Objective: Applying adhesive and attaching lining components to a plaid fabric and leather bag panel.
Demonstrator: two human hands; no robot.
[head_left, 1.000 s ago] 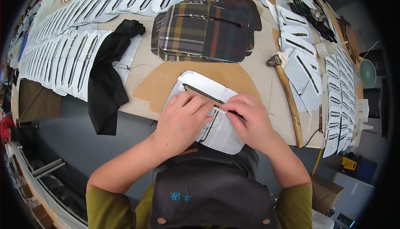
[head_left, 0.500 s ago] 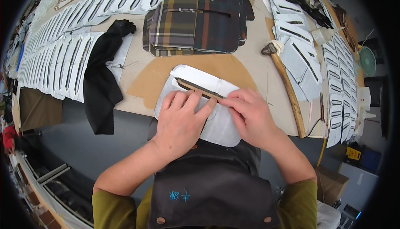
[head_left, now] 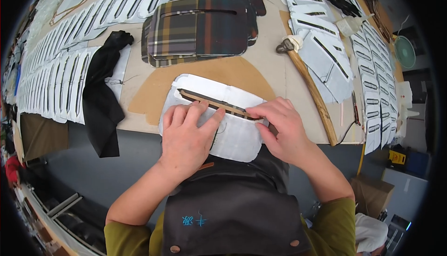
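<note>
A white fabric panel (head_left: pixel 235 137) with a long slot lies at the near edge of the work table (head_left: pixel 293 81). A narrow brown strip (head_left: pixel 209 101) runs along that slot. My left hand (head_left: pixel 188 137) lies flat on the panel, fingers pressing just below the strip. My right hand (head_left: pixel 281 128) presses the strip's right end with its fingertips. Neither hand grips anything; both push down on the panel.
A stack of plaid panels (head_left: pixel 200 27) lies behind the white one, on a tan cardboard shape (head_left: pixel 153 88). A black cloth (head_left: pixel 100 97) hangs over the table's left edge. A hammer with a wooden handle (head_left: pixel 309 86) lies to the right. Rows of white slotted pieces (head_left: pixel 51 83) cover both sides.
My left-hand fingers have slid along the strip and my right hand has shifted slightly on its right end. The view has moved a little closer to the panel.
</note>
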